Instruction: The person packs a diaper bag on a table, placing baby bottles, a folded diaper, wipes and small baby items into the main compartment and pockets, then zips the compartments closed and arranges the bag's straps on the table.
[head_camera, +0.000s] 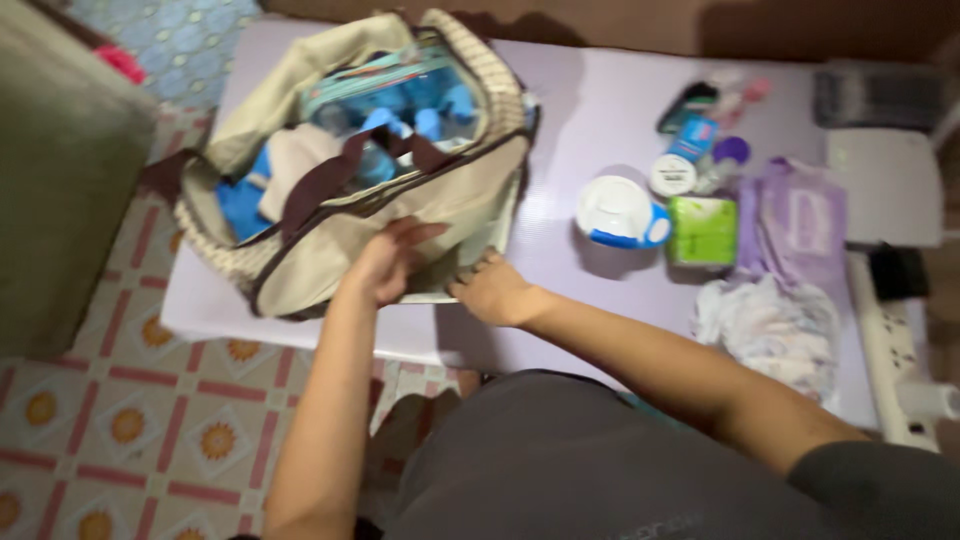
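A bag sits on the table, packets to its right.
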